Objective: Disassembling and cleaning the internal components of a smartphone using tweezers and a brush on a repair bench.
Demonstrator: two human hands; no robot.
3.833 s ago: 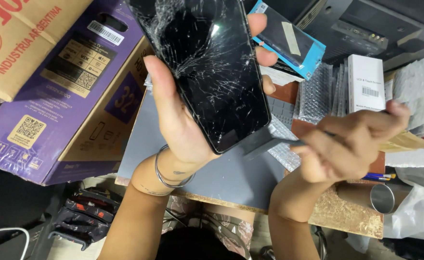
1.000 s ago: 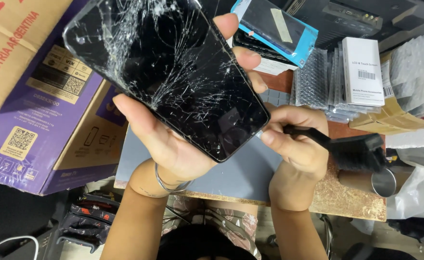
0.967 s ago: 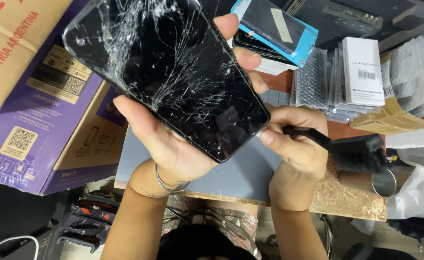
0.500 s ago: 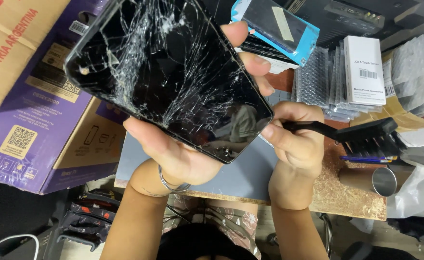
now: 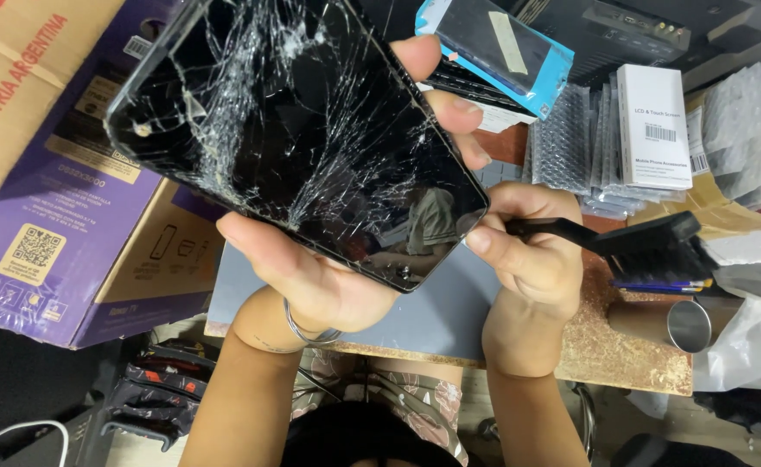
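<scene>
Holding the cracked phone (image 5: 298, 138) up in my left hand (image 5: 328, 277), I kept it tilted above the surface (image 5: 432, 316), with its dark glass facing me. My left grip was closed around it: the thumb lay along the lower edge, and the fingertips (image 5: 449, 112) came around the far edge on the upper right. The glass was full of white cracks, which spread from near its top and middle.

My right hand (image 5: 527, 259) was just beside the lower right corner of the phone. Its grip was closed on the thin handle of a black brush (image 5: 631, 246), and the bristle end pointed away to the right. The handle end was very near the phone's corner, but I could not tell if it touched.

Under my hands the surface carried a grey mat (image 5: 436, 320) on a cork board (image 5: 631, 363). A purple cardboard box (image 5: 69, 233) lay to the left. To the right there were a white box (image 5: 654, 125) on some bubble-wrap packets (image 5: 566, 143), and a metal cup (image 5: 687, 324) lying on its side. A blue-edged package (image 5: 501, 47) was behind my left fingers.
</scene>
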